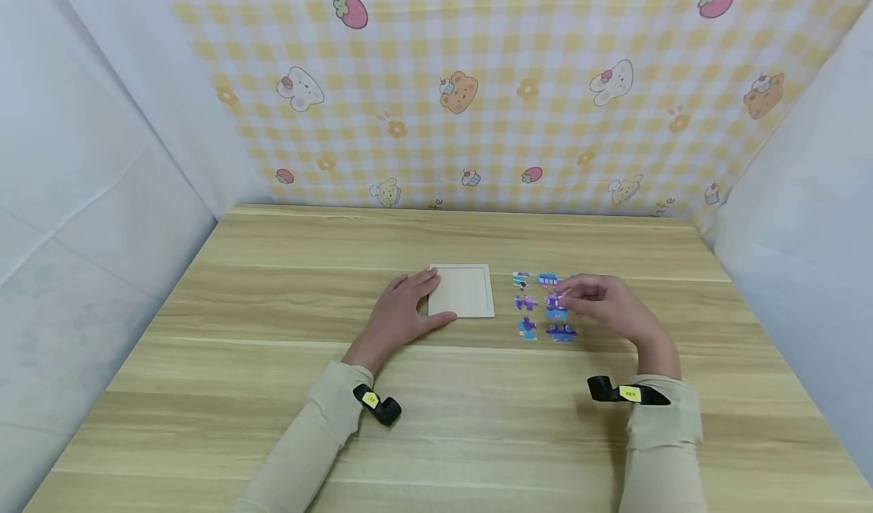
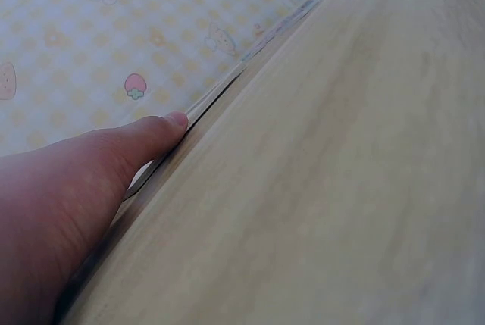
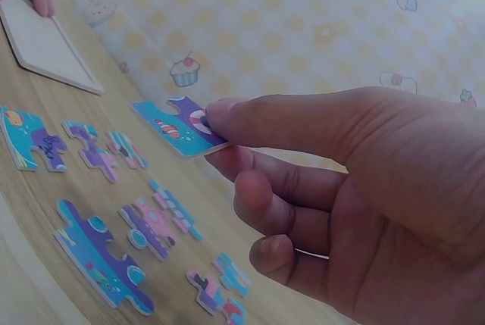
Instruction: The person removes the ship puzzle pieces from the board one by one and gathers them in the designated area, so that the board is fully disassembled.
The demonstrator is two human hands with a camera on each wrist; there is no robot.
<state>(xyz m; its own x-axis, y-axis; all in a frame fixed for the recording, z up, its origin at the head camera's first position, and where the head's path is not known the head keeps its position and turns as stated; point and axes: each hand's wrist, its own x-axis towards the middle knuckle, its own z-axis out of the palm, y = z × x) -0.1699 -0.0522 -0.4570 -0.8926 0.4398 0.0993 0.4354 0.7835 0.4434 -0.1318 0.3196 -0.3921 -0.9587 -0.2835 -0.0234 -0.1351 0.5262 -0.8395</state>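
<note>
My right hand (image 1: 610, 304) pinches a jigsaw puzzle piece (image 3: 178, 126) between thumb and index finger; the piece is blue and purple with an orange fish. It is raised above several other puzzle pieces (image 3: 98, 253) laid out on the table. The other fingers of that hand are curled beneath. My left hand (image 1: 405, 308) rests at the left side of a pale square puzzle board (image 1: 464, 293), thumb along the near edge and fingertips at the upper left corner. In the left wrist view, its straight thumb (image 2: 151, 135) touches the board's edge.
The wooden table (image 1: 436, 422) reaches back to a yellow checked cloth (image 1: 436, 134) with cartoon prints. White sheets (image 1: 89, 157) hang at both sides. The loose pieces lie just right of the board, some partly hidden by my right hand.
</note>
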